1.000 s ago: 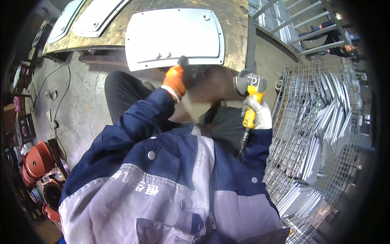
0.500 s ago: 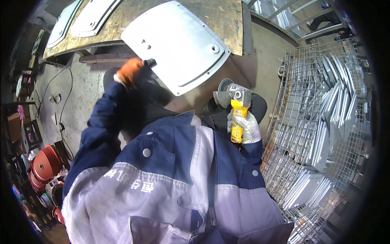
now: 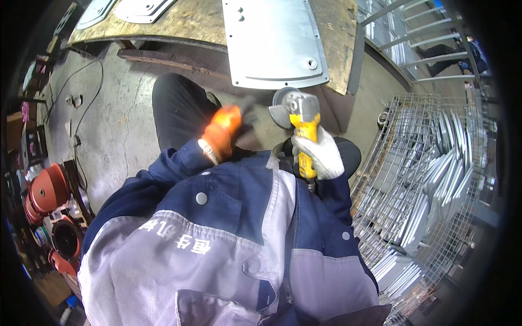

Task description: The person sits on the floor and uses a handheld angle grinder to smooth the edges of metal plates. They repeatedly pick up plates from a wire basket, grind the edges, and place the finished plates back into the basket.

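My right hand (image 3: pixel 324 155), in a white glove, is wrapped round the yellow body of an angle grinder (image 3: pixel 305 128). Its grey head and round disc guard (image 3: pixel 280 115) point away from me, close to the near edge of a pale grey metal panel (image 3: pixel 274 49). That panel lies on the wooden table, with a round boss at its near right corner and small holes along its border. My left hand (image 3: pixel 223 130), in an orange glove, hovers over my lap, apart from the panel. Its dark fingertips are smeared by motion, so their pose is unclear.
More pale panels (image 3: pixel 142 7) lie at the far left of the wooden table (image 3: pixel 179 27). A wire mesh cage (image 3: pixel 380 179) holding stacked metal plates (image 3: pixel 443 179) stands at my right. Reddish round parts (image 3: pixel 48 187) sit at the left, near a dark cable (image 3: pixel 101 81) on the floor.
The panel has turned and shifted away from me to the right, further onto the table. My left hand has left it and moved right and nearer. The grinder has moved slightly left and away.
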`<action>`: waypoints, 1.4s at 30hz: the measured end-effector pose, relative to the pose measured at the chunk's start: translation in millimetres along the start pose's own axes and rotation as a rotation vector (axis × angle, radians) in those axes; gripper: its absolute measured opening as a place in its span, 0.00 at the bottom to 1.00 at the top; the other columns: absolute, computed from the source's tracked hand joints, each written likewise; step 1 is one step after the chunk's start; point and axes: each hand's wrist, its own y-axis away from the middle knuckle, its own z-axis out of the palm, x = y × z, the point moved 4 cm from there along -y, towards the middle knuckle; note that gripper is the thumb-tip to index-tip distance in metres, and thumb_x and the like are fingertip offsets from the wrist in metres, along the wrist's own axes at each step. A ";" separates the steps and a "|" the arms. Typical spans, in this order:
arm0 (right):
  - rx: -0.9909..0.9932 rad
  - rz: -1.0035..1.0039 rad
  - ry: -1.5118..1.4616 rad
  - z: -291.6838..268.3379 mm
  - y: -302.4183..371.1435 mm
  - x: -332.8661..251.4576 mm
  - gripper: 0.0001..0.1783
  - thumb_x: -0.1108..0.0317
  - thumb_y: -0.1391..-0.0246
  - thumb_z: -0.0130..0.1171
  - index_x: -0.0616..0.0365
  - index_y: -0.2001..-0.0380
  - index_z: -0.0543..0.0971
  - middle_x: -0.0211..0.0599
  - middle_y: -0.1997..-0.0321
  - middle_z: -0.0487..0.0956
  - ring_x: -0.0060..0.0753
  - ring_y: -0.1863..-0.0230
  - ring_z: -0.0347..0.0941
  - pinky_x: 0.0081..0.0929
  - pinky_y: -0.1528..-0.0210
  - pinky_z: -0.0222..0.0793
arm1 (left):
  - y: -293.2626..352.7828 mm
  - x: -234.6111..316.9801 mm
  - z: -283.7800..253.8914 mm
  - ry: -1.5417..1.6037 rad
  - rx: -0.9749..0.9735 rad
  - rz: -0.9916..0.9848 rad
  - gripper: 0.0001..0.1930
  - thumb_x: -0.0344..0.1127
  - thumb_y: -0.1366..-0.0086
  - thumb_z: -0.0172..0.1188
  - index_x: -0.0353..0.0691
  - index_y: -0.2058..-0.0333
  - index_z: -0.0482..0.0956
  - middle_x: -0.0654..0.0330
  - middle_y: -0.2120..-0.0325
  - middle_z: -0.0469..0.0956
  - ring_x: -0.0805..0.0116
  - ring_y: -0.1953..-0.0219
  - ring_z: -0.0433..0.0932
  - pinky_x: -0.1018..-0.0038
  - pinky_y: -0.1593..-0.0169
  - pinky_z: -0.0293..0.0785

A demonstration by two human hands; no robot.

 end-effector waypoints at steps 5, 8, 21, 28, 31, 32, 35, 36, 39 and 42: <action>-0.017 -0.246 0.354 32.0 -50.6 -27.9 0.22 0.62 0.57 0.67 0.64 0.60 0.77 0.46 0.65 0.80 0.39 0.64 0.79 0.30 0.59 0.72 | 34.3 -7.7 37.7 0.206 -0.575 -0.221 0.22 0.48 0.35 0.60 0.41 0.48 0.73 0.60 0.59 0.78 0.66 0.58 0.78 0.71 0.55 0.74; -0.049 -0.236 0.482 52.7 -68.7 -32.6 0.21 0.59 0.56 0.64 0.62 0.61 0.77 0.51 0.61 0.80 0.53 0.56 0.77 0.38 0.55 0.72 | 42.7 11.7 47.1 0.269 -0.634 -0.196 0.22 0.50 0.35 0.59 0.40 0.50 0.75 0.59 0.61 0.80 0.68 0.59 0.78 0.72 0.56 0.75; 0.085 -0.216 0.430 -3.8 -64.0 -21.3 0.21 0.61 0.54 0.65 0.61 0.57 0.77 0.48 0.61 0.81 0.46 0.58 0.78 0.34 0.55 0.72 | 34.5 22.2 100.8 -0.140 -0.541 0.120 0.21 0.50 0.34 0.57 0.38 0.53 0.76 0.62 0.66 0.78 0.73 0.67 0.76 0.77 0.63 0.72; 0.159 -0.155 0.110 -58.0 -55.1 -22.4 0.17 0.71 0.52 0.63 0.63 0.58 0.76 0.35 0.69 0.79 0.24 0.72 0.74 0.23 0.69 0.70 | 7.9 -2.2 157.5 0.146 -0.635 -0.313 0.21 0.53 0.34 0.57 0.38 0.59 0.76 0.63 0.76 0.75 0.74 0.77 0.71 0.77 0.73 0.67; 0.183 -0.119 0.025 -77.1 -58.0 -32.8 0.15 0.73 0.53 0.62 0.63 0.59 0.77 0.35 0.69 0.79 0.23 0.74 0.73 0.22 0.71 0.69 | -14.3 -4.1 176.9 0.098 -0.641 -0.350 0.19 0.53 0.36 0.60 0.42 0.61 0.77 0.63 0.71 0.77 0.73 0.75 0.75 0.76 0.71 0.73; 0.256 -0.116 0.031 -83.0 -59.2 -35.8 0.15 0.72 0.53 0.62 0.63 0.59 0.77 0.35 0.69 0.79 0.24 0.74 0.74 0.23 0.72 0.70 | -19.1 -4.4 189.6 0.143 -0.657 -0.402 0.18 0.53 0.37 0.61 0.42 0.64 0.76 0.63 0.75 0.76 0.72 0.77 0.74 0.76 0.72 0.73; 0.392 -0.140 0.173 -93.5 -49.9 -43.0 0.15 0.69 0.51 0.61 0.63 0.59 0.77 0.35 0.69 0.79 0.24 0.72 0.75 0.23 0.70 0.71 | -21.1 1.8 204.5 -0.149 -0.589 -0.265 0.21 0.59 0.37 0.58 0.45 0.70 0.76 0.66 0.82 0.70 0.73 0.83 0.64 0.76 0.78 0.60; 0.387 -0.158 0.177 -91.3 -42.8 -41.8 0.15 0.69 0.50 0.61 0.63 0.58 0.77 0.35 0.69 0.79 0.23 0.71 0.76 0.23 0.70 0.71 | -12.0 2.6 199.3 -0.173 -0.591 -0.221 0.22 0.61 0.37 0.56 0.46 0.70 0.77 0.66 0.82 0.68 0.75 0.82 0.62 0.76 0.78 0.55; 0.210 -0.234 -0.032 -57.9 -26.3 -26.6 0.19 0.78 0.53 0.57 0.63 0.54 0.75 0.34 0.65 0.79 0.24 0.68 0.76 0.22 0.66 0.72 | 25.4 1.8 167.6 -0.197 -0.585 -0.088 0.25 0.61 0.37 0.57 0.41 0.65 0.78 0.67 0.79 0.70 0.77 0.79 0.66 0.78 0.76 0.60; 0.064 -0.338 0.176 -4.5 -32.6 -14.6 0.18 0.75 0.54 0.58 0.63 0.56 0.75 0.40 0.63 0.80 0.35 0.63 0.77 0.28 0.59 0.73 | 53.0 -1.1 104.8 -0.237 -0.475 0.014 0.23 0.53 0.35 0.57 0.36 0.57 0.75 0.61 0.69 0.77 0.74 0.68 0.74 0.75 0.66 0.70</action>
